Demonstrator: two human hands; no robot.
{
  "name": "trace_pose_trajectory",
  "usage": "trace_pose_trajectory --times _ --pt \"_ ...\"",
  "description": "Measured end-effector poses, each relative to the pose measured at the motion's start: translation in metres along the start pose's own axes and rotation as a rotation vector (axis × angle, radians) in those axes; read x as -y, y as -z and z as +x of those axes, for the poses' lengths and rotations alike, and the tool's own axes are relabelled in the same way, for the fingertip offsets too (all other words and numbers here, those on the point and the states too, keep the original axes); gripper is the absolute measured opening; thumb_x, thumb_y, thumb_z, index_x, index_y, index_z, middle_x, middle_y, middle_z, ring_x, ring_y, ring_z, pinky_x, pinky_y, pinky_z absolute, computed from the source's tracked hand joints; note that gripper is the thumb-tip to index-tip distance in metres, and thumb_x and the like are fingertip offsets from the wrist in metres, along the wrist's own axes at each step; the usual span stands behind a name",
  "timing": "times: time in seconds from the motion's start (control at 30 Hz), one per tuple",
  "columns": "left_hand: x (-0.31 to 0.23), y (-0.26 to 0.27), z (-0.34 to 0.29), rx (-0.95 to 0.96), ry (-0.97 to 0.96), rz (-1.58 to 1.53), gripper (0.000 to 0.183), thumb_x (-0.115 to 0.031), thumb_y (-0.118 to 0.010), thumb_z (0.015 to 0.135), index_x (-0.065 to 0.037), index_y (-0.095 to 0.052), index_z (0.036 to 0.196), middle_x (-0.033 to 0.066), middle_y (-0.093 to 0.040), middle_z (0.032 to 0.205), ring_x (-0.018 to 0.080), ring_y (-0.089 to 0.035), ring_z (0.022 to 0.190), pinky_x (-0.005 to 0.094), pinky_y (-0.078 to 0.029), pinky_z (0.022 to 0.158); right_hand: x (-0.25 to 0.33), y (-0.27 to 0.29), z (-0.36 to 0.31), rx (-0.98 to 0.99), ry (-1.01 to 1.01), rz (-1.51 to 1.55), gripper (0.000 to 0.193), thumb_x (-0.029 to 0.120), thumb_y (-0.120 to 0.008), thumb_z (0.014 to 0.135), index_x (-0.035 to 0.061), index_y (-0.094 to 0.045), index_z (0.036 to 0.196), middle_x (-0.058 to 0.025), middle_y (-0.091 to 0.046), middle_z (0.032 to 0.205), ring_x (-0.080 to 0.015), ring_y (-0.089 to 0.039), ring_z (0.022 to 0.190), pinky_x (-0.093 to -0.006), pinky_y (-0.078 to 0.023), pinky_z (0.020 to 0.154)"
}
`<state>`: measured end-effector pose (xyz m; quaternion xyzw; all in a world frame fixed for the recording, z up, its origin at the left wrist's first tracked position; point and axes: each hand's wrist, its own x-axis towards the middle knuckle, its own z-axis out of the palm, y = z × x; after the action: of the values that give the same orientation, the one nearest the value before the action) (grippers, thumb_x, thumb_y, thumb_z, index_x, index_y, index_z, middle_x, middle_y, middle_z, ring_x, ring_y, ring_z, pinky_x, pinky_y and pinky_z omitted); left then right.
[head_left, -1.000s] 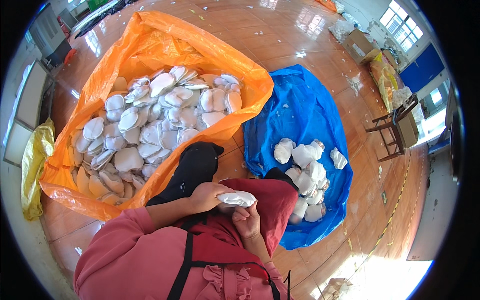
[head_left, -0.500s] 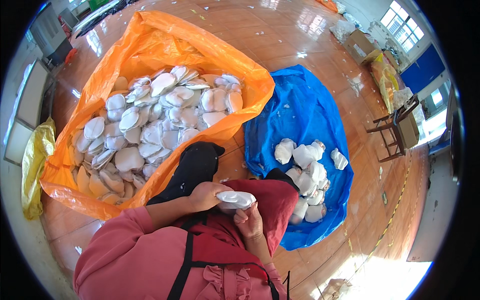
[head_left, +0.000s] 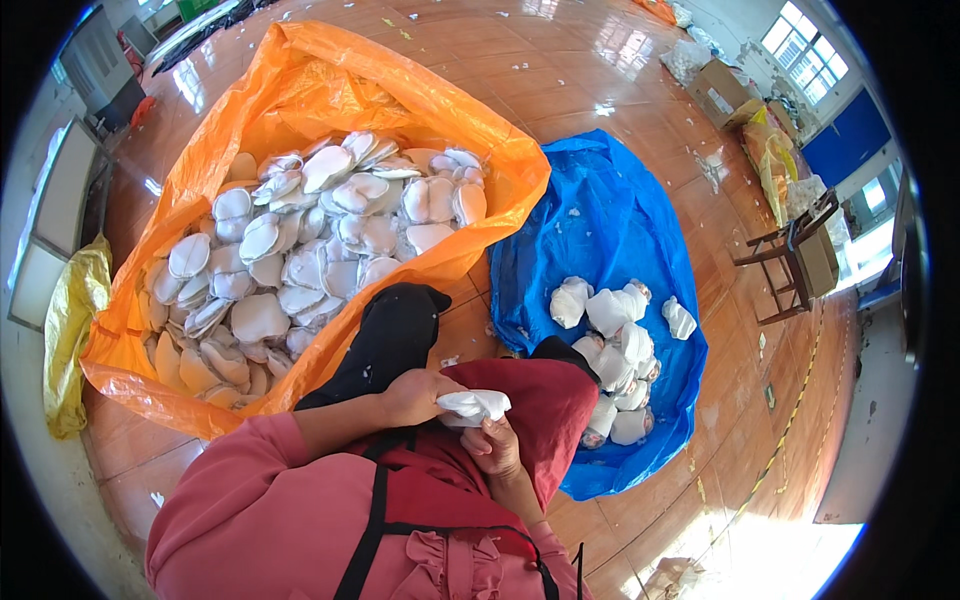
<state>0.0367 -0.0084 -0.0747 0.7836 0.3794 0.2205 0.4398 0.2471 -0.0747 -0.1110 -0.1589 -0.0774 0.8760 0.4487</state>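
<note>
White pad [head_left: 474,405] pinched between left hand [head_left: 415,395] fingers and right hand [head_left: 492,447] fingertips, over lap.

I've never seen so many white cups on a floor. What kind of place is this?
Probably a workshop or small factory room: an orange sack full of white cups, a blue sack with more, and cardboard boxes on the floor.

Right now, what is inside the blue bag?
The blue bag holds a small heap of white folded pieces on its open sheet. The person's red-clad knee covers its near-left edge, so anything beneath there is hidden.
</note>
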Motion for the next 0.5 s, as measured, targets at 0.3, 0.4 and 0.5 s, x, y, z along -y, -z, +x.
trace_pose_trajectory --times 0.3,0.4,0.5 --pt "-0.012 0.028 0.012 -0.177 -0.101 0.079 0.019 -0.01 -0.071 0.079 -0.006 -0.072 0.098 0.0117 -0.071 0.094 0.031 -0.068 0.089 0.0384 -0.053 0.077 -0.001 -0.004 0.004 -0.166 0.291 -0.14 0.027 0.012 -0.065 0.092 0.0051 -0.06 0.118 -0.0081 -0.066 0.097 -0.0082 -0.045 0.054 -0.0201 -0.035 0.047" --pt "-0.031 0.039 0.016 -0.149 -0.01 -0.083 0.019 -0.01 -0.073 0.078 -0.005 -0.071 0.096 0.0122 -0.07 0.093 0.0311 -0.067 0.087 0.0372 -0.053 0.076 0.014 -0.017 0.007 -0.312 0.423 -0.325 0.014 0.006 -0.063 0.093 0.0058 -0.064 0.106 -0.0061 -0.067 0.092 -0.0078 -0.048 0.056 -0.0196 -0.037 0.048" --pt "-0.032 0.038 0.024 -0.235 0.225 -0.367 0.019 -0.01 -0.075 0.083 -0.004 -0.07 0.1 0.0046 -0.069 0.087 0.015 -0.064 0.08 0.0296 -0.05 0.071 0.023 -0.027 0.016 -0.445 0.531 -0.44 0.002 0.009 -0.064 0.095 0.0072 -0.064 0.095 -0.0045 -0.067 0.092 -0.0102 -0.059 0.065 -0.0229 -0.048 0.056"
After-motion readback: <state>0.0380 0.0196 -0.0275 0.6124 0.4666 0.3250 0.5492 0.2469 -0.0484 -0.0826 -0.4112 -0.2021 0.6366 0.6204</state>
